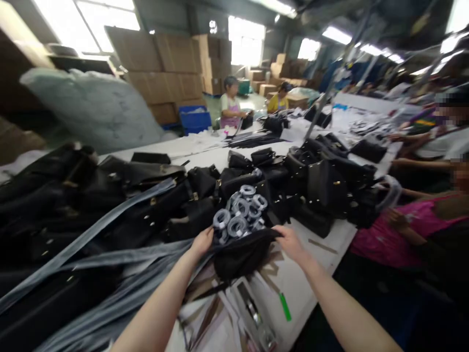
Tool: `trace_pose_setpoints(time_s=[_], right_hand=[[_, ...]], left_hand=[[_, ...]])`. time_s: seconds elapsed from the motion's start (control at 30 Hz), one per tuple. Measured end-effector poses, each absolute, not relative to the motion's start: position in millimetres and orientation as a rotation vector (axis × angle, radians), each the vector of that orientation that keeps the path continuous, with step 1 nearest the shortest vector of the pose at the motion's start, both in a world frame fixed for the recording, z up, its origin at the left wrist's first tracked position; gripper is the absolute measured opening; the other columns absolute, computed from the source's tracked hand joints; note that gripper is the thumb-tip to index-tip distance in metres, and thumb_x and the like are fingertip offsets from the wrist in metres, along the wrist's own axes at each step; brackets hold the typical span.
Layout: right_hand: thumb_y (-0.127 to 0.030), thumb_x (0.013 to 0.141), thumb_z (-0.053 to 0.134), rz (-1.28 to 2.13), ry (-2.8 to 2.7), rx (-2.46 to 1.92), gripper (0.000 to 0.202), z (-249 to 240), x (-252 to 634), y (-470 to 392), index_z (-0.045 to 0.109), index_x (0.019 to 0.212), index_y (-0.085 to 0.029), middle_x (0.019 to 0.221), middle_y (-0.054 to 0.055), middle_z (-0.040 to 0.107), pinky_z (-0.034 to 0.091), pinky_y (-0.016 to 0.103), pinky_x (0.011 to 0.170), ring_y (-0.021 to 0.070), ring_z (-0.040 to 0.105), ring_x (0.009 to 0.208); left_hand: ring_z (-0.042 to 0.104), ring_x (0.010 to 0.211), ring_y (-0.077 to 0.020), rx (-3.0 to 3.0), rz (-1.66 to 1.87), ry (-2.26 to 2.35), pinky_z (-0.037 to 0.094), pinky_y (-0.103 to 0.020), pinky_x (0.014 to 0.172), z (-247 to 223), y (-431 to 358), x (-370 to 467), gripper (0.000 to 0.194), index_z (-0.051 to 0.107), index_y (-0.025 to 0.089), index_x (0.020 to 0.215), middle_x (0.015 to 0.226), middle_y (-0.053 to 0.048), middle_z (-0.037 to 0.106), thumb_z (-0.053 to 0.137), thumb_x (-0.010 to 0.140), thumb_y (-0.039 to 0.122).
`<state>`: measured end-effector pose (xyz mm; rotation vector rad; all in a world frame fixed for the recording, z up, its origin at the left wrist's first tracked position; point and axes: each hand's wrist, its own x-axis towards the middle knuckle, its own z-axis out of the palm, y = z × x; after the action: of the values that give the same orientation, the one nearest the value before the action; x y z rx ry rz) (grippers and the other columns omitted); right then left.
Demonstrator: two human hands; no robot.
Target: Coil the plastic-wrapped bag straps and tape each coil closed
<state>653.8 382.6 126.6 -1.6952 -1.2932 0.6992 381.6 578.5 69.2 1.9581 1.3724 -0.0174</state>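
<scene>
A black cloth bag (240, 256) is stretched between my two hands over the white table. My left hand (203, 240) is closed on its left edge, and my right hand (287, 239) pinches its right edge. Just beyond the bag's upper edge, partly inside or behind it, several coiled grey rings (238, 225) are heaped; which of the two I cannot tell. Long grey wrapped strips (135, 256) run from the left toward my left hand. Below the bag lie a metal tool (254, 313), a green piece (285, 307) and paper strips.
Black bags (326, 188) are piled across the table (330, 244) and at the left. A person in pink (406, 230) sits close at the right edge. Other people, stacked cartons (176, 54) and a blue bin (195, 120) are further back.
</scene>
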Motion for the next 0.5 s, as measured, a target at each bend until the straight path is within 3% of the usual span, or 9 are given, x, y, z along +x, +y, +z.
trace_pose_setpoints(time_s=[0.17, 0.37, 0.5], right_hand=[[-0.045, 0.071, 0.063, 0.664, -0.739, -1.819, 0.034, 96, 708, 355, 0.069, 0.089, -0.017, 0.085, 0.005, 0.07, 0.049, 0.034, 0.08, 0.0226, 0.062, 0.085], [-0.049, 0.074, 0.058, 0.645, -0.865, -2.044, 0.039, 86, 719, 331, 0.069, 0.094, -0.016, 0.091, 0.008, 0.07, 0.048, 0.039, 0.085, 0.0263, 0.062, 0.093], [-0.034, 0.076, 0.054, 0.476, -1.309, -2.315, 0.034, 106, 708, 332, 0.068, 0.101, -0.017, 0.104, 0.012, 0.066, 0.044, 0.047, 0.094, 0.0307, 0.059, 0.104]], left_hand=[[0.055, 0.118, -0.0244, 1.818, 0.019, 1.489, 0.041, -0.05, 0.102, 48, 598, 360, 0.036, 0.059, 0.015, 0.119, 0.126, -0.011, 0.059, 0.05, 0.094, 0.04], [0.057, 0.111, -0.0237, 1.762, -0.003, 1.462, 0.044, -0.048, 0.099, 37, 577, 360, 0.029, 0.063, 0.015, 0.106, 0.116, -0.009, 0.062, 0.055, 0.092, 0.039], [0.06, 0.104, -0.0223, 1.66, -0.033, 1.407, 0.049, -0.043, 0.093, 24, 551, 365, 0.027, 0.063, 0.016, 0.107, 0.114, -0.008, 0.063, 0.058, 0.091, 0.037]])
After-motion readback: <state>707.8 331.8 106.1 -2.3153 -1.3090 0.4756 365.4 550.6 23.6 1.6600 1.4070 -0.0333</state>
